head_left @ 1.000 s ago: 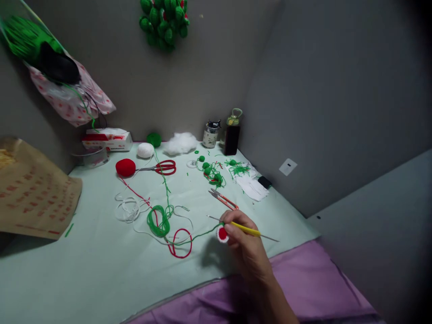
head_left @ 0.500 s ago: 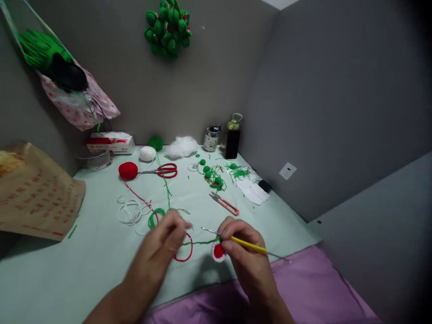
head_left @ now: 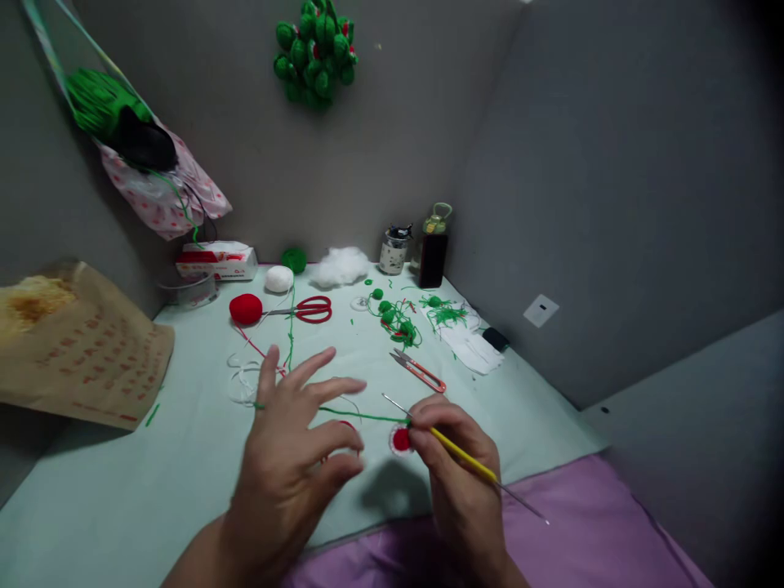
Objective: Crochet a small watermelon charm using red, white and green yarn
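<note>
My right hand (head_left: 459, 465) is closed round a yellow-handled crochet hook (head_left: 462, 453), its metal tip pointing up and left. Against those fingertips hangs a small round crochet piece (head_left: 401, 439), red in the middle with a white rim. Green yarn (head_left: 361, 415) stretches from it leftwards to my left hand (head_left: 300, 433), whose fingers are spread, with the strand passing behind or between them. Behind my left thumb and index finger, part of a red yarn loop shows. Loose white yarn (head_left: 243, 382) lies just beyond my left hand.
Red-handled scissors (head_left: 314, 309), a red yarn ball (head_left: 246, 309), a white ball (head_left: 279, 279) and stuffing (head_left: 341, 267) lie at the back. Orange snips (head_left: 420, 371) and green yarn scraps (head_left: 401, 327) are right of centre. A paper bag (head_left: 104, 359) stands left.
My left hand has opened from a closed shape, its fingers now fanned out and raised. My right hand still holds the hook and the round piece. The whole view has shifted slightly.
</note>
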The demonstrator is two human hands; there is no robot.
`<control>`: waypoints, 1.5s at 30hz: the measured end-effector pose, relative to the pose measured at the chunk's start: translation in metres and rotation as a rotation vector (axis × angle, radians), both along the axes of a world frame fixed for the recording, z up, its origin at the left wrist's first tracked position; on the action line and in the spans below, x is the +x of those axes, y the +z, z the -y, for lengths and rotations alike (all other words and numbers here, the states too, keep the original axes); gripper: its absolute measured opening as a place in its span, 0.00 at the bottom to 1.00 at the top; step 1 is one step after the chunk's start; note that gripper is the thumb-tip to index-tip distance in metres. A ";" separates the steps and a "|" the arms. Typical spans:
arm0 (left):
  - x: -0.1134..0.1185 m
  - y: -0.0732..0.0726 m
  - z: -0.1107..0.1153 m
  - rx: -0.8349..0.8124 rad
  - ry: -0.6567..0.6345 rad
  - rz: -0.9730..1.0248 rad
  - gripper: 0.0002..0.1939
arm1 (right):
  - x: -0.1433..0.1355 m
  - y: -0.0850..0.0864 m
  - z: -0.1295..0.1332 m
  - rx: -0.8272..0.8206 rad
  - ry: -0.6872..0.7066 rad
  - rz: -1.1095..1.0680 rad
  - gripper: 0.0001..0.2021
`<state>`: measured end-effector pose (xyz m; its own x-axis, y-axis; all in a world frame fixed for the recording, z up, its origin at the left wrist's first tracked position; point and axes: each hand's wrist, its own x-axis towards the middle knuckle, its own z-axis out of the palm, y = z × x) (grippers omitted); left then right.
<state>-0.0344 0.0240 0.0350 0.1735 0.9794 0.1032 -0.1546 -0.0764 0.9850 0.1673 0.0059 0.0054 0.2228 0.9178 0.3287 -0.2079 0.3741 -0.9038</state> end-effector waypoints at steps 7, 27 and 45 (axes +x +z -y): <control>0.041 -0.014 0.003 -0.227 -0.089 0.102 0.30 | -0.005 -0.001 0.002 0.132 -0.031 0.293 0.08; 0.043 -0.010 0.011 -0.400 -0.102 0.450 0.26 | 0.006 -0.008 -0.009 -0.051 0.196 0.042 0.05; 0.043 -0.009 0.014 -0.436 -0.086 0.483 0.20 | 0.001 -0.008 -0.009 -0.070 0.268 -0.148 0.09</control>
<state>0.0086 0.0096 0.0264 0.2871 0.9336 -0.2144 -0.5749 0.3470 0.7410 0.1686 0.0153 -0.0027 0.0107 0.9695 0.2448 -0.4216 0.2264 -0.8781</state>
